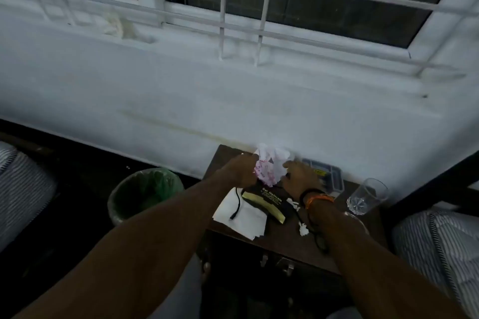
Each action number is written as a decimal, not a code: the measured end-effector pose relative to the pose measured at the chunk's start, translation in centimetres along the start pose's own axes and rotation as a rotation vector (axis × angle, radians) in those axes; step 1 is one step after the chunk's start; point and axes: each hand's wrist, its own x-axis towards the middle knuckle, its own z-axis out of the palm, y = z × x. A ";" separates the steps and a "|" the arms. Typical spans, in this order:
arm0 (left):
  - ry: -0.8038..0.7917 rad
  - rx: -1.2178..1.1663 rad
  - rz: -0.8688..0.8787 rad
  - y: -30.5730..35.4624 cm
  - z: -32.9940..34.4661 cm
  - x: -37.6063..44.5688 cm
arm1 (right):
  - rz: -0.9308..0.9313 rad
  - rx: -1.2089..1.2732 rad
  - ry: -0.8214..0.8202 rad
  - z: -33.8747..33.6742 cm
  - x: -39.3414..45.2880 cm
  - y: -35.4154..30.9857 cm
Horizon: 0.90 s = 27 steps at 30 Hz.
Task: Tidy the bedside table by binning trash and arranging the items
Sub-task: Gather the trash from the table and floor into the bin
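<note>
Both hands work at the far edge of the surface (pixel 280 243), against the white wall. The left hand (pixel 239 172) grips one side of a crumpled white wrapper (pixel 269 166) with pink print; the right hand (pixel 302 176) holds the other side, fingers curled on it. The pink print is too blurred to read.

Just in front of the hands lies a black spectacle case (pixel 272 201) lettered "Sai Opticals", with smaller lines below that cannot be read. A black cable (pixel 236 204) runs across a white paper sheet (pixel 242 217) at the near left corner; the sheet overhangs the near edge. Small white scraps (pixel 302 228) lie right of the case. A grey tray (pixel 329 173) sits at the far right, and a clear glass (pixel 368 199) stands upright near the right edge.

A bin (pixel 145 193) with a green liner stands on the floor just off the left edge, mouth open. Striped bedding (pixel 440 238) adjoins the right edge.
</note>
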 end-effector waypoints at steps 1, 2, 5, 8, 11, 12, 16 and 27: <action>0.007 -0.043 -0.018 -0.2 0.3 0.7 | 0.005 -0.010 0.006 0.3 0.5 0.1; 0.017 -0.075 -0.031 -0.1 0.2 1.0 | 0.008 -0.004 0.001 0.6 1.0 0.1; 0.014 -0.145 -0.058 -0.3 0.9 2.1 | -0.009 -0.002 -0.035 1.7 2.8 0.0; 0.004 -0.197 -0.085 -1.6 2.2 3.2 | -0.044 0.000 -0.027 2.9 4.8 -0.4; 0.030 -0.229 -0.085 -2.1 2.7 3.6 | -0.006 0.032 -0.063 4.3 6.4 -0.8; 0.062 -0.238 -0.082 -2.3 2.7 3.8 | 0.000 0.019 -0.064 4.7 6.8 -0.9; 0.210 -0.260 -0.085 -3.8 2.8 4.1 | -0.030 -0.067 -0.084 6.5 8.3 -1.1; 0.160 -0.862 -0.246 -7.1 0.9 3.1 | -0.198 -0.123 0.208 5.0 8.5 -4.0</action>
